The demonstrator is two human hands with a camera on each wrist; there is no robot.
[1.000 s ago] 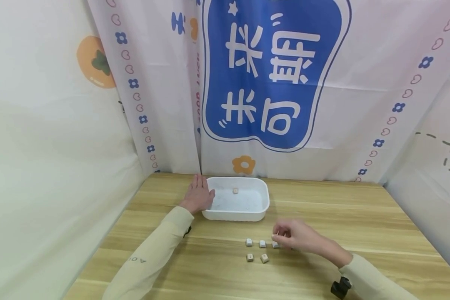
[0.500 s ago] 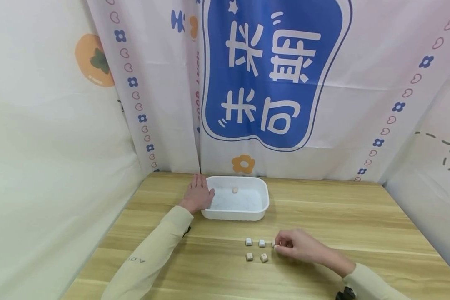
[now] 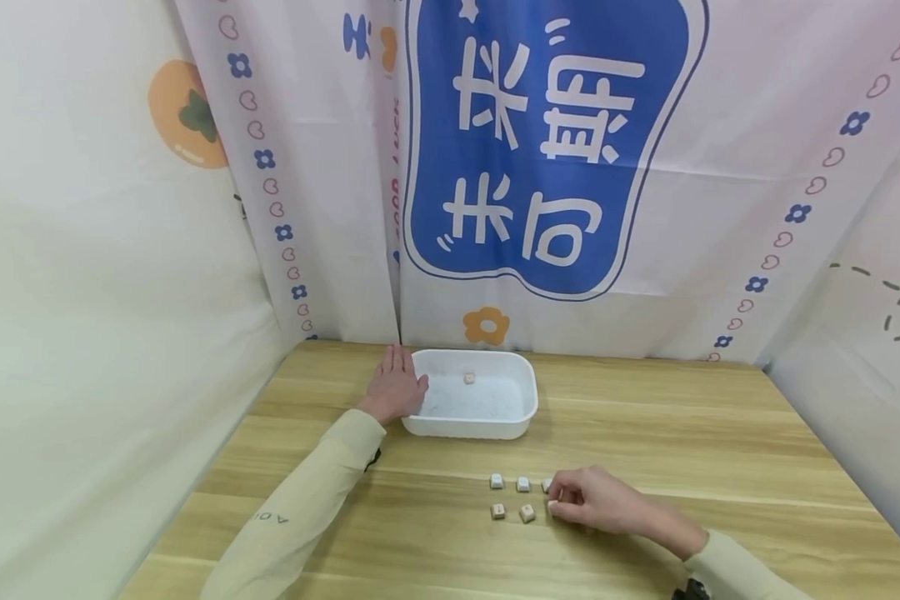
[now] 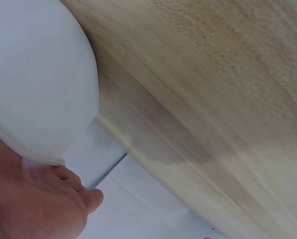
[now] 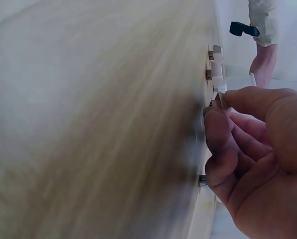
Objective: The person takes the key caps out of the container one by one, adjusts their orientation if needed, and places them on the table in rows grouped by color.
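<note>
My left hand (image 3: 396, 390) lies along the left rim of a white plastic basin (image 3: 468, 429), its fingers straight and the thumb on the inner side. In the left wrist view that hand (image 4: 44, 199) touches the rim of the basin (image 4: 44, 74). Over the table my right hand (image 3: 596, 500) pinches a small pale keycap (image 5: 222, 101) between thumb and index finger. To its left, two white keycaps stand in the far row, and a third keycap (image 3: 547, 485) is partly covered by the fingers. The near row has two beige keycaps, one plain (image 3: 498, 512) and one slightly turned (image 3: 527, 513).
One beige keycap (image 3: 469, 378) lies inside the basin near its back wall. The wooden table (image 3: 682, 425) reaches back to a printed curtain (image 3: 345, 250). In the right wrist view another small keycap (image 5: 203, 180) shows beside the curled fingers.
My right hand has moved from the third keycap of the far row down toward the near row, nearer to me. The left hand and the basin have stayed in place.
</note>
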